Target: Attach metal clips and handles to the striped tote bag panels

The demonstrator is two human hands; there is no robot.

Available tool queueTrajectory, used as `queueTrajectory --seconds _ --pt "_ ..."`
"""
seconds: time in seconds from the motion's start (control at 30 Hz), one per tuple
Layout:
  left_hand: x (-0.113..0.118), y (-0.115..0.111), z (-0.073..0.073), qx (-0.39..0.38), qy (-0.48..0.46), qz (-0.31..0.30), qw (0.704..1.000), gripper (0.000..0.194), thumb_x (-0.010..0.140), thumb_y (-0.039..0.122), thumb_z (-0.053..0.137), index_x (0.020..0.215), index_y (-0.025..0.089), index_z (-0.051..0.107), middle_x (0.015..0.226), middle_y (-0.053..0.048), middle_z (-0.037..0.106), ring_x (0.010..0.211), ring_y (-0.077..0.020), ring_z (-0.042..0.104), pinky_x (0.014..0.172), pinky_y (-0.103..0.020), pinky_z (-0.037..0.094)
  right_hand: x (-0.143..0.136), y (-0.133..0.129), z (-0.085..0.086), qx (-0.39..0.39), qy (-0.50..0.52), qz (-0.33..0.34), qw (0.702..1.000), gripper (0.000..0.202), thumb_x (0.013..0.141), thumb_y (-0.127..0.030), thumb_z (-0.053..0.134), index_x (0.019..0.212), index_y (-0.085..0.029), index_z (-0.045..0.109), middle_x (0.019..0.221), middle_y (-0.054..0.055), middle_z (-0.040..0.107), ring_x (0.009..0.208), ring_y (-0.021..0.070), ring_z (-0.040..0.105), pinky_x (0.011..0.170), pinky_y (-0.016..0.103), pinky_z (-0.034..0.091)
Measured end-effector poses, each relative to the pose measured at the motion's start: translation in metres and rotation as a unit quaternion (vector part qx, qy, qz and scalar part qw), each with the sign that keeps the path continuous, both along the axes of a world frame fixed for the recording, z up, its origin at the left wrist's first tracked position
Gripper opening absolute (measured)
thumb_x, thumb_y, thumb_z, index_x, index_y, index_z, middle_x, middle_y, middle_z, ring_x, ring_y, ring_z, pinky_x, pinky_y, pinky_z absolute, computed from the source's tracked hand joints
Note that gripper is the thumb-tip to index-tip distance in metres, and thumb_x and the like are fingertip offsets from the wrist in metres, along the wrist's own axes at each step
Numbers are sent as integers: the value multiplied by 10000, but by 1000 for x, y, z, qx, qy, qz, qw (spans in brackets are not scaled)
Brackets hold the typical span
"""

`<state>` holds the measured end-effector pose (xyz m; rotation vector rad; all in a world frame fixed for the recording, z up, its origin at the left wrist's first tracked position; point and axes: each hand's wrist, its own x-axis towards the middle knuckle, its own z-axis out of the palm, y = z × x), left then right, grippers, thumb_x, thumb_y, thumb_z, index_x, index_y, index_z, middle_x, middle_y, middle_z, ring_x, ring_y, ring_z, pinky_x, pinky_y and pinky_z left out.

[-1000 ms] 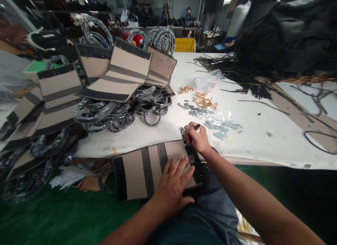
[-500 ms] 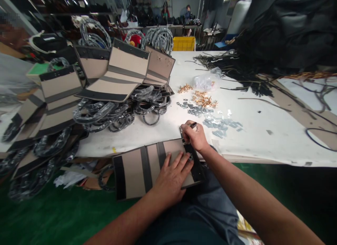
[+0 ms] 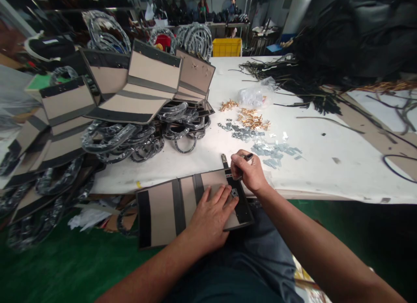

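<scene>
Panel [image 3: 162,212] beneath left hand [image 3: 210,214], contact likely

The head camera looks forward and down across the white table [image 3: 325,172].

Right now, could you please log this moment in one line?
left hand: flat on panel; right hand: holding tool at panel; gold pieces: on table

One panel [image 3: 188,196]: one left hand [image 3: 211,216] on it, one right hand [image 3: 250,172] with one tool [image 3: 248,157] at its end. Beyond the panel: two gold heaps [image 3: 254,120], one bag [image 3: 255,97], one crate [image 3: 227,47], two people [image 3: 233,8]. Stacked panels [image 3: 154,69], left of it, overlap past counting.
</scene>
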<state>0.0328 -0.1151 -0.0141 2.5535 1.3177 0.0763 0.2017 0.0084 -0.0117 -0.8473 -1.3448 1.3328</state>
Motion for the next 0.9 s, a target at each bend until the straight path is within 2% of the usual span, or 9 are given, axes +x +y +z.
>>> queueTrajectory --seconds 0.13,0.23,0.33,0.43,0.7,0.8,0.9 --pt "-2 5 5 2 5 -10 1000 756 887 427 639 1575 227 400 1686 -142 326 1589 -344 193 1278 -641 98 8 -9 -3 -36 18 -25 999 361 918 -538 729 808 -220 600 592 -31 615 445 134 539 413 246 424" --pt "-2 5 3 -2 8 -6 1000 792 871 426 658 1586 233 378 1705 -128 285 1601 -341 146 1281 -636 109 12 -17 -6 -49 29 -59 997 315 911 -525 747 900 -235 626 617 -36 613 474 144 561 426 251 443" --pt "-1 3 0 -3 4 2 1000 790 882 413 648 1596 242 357 1721 -110 246 1609 -321 120 1291 -615 98 13 -25 -10 -38 37 -85 995 341 896 -539 758 844 -243 596 574 -49 562 466 141 518 448 265 447" --pt "1 3 -1 0 -2 -4 1000 773 896 389 631 1596 216 354 1709 -122 271 1598 -325 157 1297 -602 88 13 -33 -12 -13 33 -97 995 416 897 -576 738 738 -246 538 543 -47 516 462 140 471 476 288 447" --pt "-1 9 -4 -15 -18 -15 1000 772 894 399 624 1586 186 356 1649 -162 362 1568 -335 224 1295 -609 69 13 -45 -11 -3 -21 -63 998 429 882 -550 754 675 -239 543 570 -12 535 505 154 479 479 298 405" --pt "-2 9 -5 -15 -22 -13 1000 768 875 404 652 1568 203 390 1635 -156 382 1569 -340 222 1300 -596 59 10 -39 -9 -20 27 -69 997 438 885 -544 746 675 -244 505 544 -40 458 465 137 432 446 285 383" --pt "-5 9 -8 -18 -26 -22 999 836 835 412 697 1576 194 378 1650 -155 361 1577 -355 196 1299 -603 55 10 -29 -8 -54 129 -97 985 440 914 -534 692 680 -242 461 538 -72 354 420 106 342 406 253 332"
